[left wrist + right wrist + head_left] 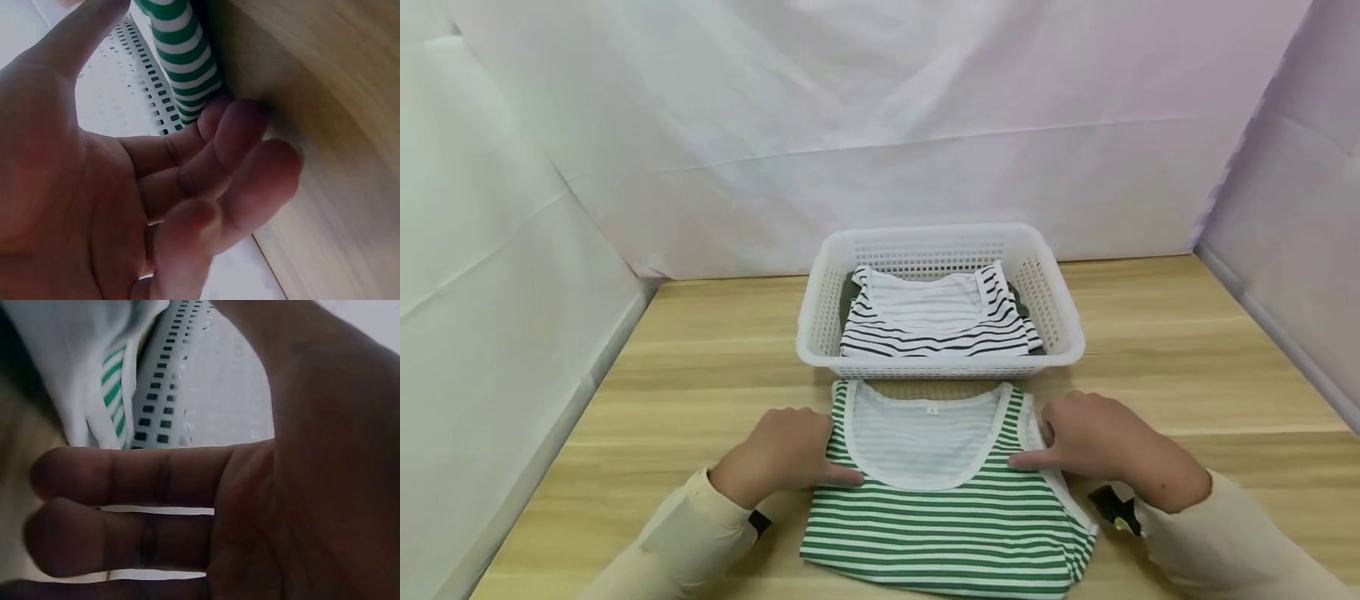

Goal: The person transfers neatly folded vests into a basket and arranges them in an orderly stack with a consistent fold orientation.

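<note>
A green-and-white striped tank top point(940, 525) with white neck trim lies on the table, its neckline toward the basket. My left hand point(793, 450) is at its left edge, with the thumb on the stripes. In the left wrist view the fingers point(240, 134) bend loosely beside the layered striped edge, close over the wood. My right hand point(1090, 442) is at the opposite edge by the armhole trim, thumb over the stripes. The right wrist view shows its fingers point(125, 478) nearly straight below the white fabric point(69, 362).
Just beyond the top stands a white perforated basket point(940, 364). Inside it lies a folded black-and-white striped top point(932, 337) over darker cloth. White sheeting point(880, 192) closes off the back and both sides of the wooden table point(700, 367).
</note>
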Demonstrator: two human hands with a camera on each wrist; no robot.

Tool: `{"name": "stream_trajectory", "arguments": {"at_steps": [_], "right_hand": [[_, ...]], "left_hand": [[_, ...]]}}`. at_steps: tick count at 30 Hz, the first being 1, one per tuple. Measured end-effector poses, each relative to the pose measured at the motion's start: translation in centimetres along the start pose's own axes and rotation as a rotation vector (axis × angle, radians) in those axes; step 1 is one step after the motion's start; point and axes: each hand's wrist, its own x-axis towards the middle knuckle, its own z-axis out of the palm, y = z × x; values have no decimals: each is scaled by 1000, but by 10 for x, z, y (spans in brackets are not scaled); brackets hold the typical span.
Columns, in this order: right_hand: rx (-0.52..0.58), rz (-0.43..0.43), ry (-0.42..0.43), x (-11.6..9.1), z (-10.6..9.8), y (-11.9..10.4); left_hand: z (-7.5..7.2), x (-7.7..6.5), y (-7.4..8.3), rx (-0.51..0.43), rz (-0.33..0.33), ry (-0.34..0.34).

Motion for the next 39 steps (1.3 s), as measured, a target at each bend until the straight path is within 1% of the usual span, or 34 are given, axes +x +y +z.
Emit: {"name": "stream_trajectory", "arguments": {"at_steps": [3,7,11,15,17,23,28,31,33,36,39], "right_hand": [[15,-19,-47,2,4,-1],[13,-43,-79,3,8,-7],[-11,-85,-84,1,11,-15],[-8,-121,-91,0,14,-20],[10,-140,-95,1,16,-20],[60,-231,-89,0,18,-19],[64,-267,-64,-3,16,-20],[87,-269,-52,-4,12,-21],[116,-277,-39,-5,10,-21],[171,-304,-29,-6,9,-22],[244,-348,-42,-6,7,-22]], "left_hand": [[2,-3,1,-8,-1,9],[1,-6,3,-14,21,31],[1,-6,7,-7,36,56],[4,-6,8,-8,50,65],[5,-5,9,-24,70,62],[9,-1,12,-70,166,59],[9,4,15,-125,195,90],[8,5,16,-190,207,117],[8,5,16,-269,226,132],[9,6,15,-433,272,130],[9,7,13,-586,332,107]]}}
